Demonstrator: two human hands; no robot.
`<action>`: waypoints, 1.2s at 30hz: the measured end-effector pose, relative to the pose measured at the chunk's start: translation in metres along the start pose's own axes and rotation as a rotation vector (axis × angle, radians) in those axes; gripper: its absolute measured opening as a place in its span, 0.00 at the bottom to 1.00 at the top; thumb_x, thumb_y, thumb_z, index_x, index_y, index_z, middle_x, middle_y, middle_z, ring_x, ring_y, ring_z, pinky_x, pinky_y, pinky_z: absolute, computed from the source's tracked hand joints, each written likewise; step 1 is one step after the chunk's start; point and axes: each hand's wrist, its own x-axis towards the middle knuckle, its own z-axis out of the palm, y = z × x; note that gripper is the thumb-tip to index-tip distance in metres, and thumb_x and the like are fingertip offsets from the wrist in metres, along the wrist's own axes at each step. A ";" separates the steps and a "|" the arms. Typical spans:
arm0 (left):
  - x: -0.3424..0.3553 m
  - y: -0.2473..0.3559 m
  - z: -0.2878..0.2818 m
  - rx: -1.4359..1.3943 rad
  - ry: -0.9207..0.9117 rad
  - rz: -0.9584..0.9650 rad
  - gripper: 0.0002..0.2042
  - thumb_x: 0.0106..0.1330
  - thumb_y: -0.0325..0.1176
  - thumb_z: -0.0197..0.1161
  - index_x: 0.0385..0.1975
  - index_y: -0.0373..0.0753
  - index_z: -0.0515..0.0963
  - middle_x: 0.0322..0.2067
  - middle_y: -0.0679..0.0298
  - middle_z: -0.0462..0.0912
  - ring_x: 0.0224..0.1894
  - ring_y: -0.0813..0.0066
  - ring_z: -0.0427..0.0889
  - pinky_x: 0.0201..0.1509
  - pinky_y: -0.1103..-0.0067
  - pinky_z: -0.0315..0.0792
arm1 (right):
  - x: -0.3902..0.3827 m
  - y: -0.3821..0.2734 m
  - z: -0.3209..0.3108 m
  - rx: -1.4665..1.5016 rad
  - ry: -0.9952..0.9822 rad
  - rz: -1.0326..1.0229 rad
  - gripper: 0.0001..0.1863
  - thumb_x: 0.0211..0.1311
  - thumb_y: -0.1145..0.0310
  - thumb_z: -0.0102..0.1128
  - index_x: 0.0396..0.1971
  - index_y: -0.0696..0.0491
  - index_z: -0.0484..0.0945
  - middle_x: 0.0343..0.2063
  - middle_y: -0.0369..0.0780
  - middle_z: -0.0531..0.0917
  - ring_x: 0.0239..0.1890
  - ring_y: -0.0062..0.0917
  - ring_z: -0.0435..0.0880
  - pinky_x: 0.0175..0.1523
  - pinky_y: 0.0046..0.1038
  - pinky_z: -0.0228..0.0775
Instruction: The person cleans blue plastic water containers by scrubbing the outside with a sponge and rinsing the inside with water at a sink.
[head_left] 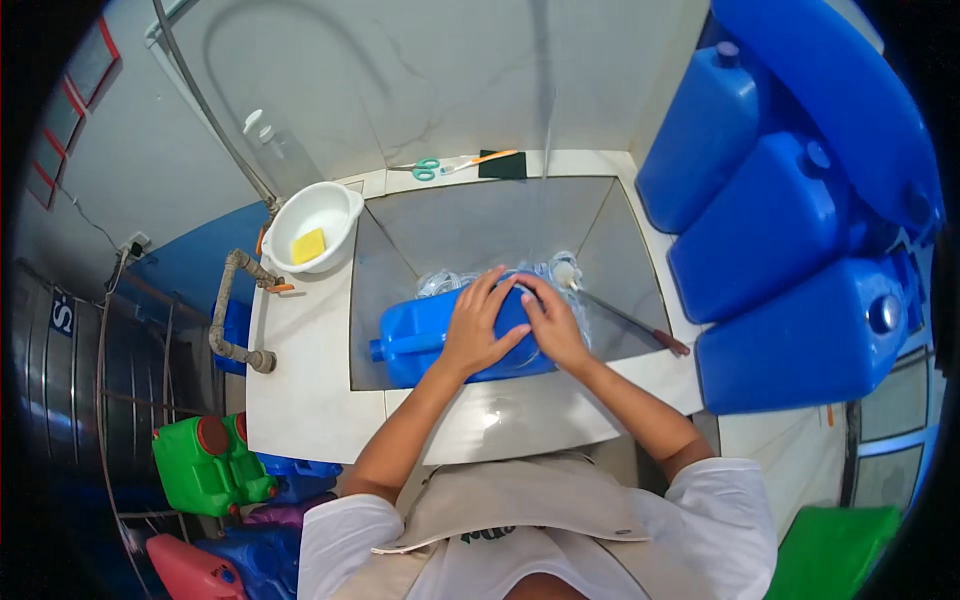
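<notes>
Lays left hand (482, 328) and right hand (556, 326) loosely open, gripping nothing visible, on blue jug (416, 341), probably to steady it.

Bright light glares off the near side of the counter (497, 422), soft shadows streak the far wall (465, 70), and fisheye distortion curves the edges.

A blue plastic jerrycan (405, 318), glossy and with rounded shoulders, lies on its side inside the grey sink (470, 215), nearer the front edge than the back one. Its length runs roughly along that front edge. The short blue neck (376, 350) points toward the sink's left edge; whether it is capped is unclear. A moulded handle (418, 343) shows at the neck end, while the other end is partly covered.
</notes>
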 end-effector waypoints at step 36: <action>-0.040 -0.006 -0.002 -0.008 0.383 -0.677 0.19 0.62 0.32 0.55 0.51 0.31 0.68 0.46 0.50 0.72 0.48 0.58 0.72 0.52 0.73 0.66 | 0.045 0.023 0.041 0.153 -0.728 -0.010 0.22 0.53 0.77 0.44 0.51 0.58 0.68 0.42 0.46 0.79 0.47 0.35 0.77 0.53 0.31 0.65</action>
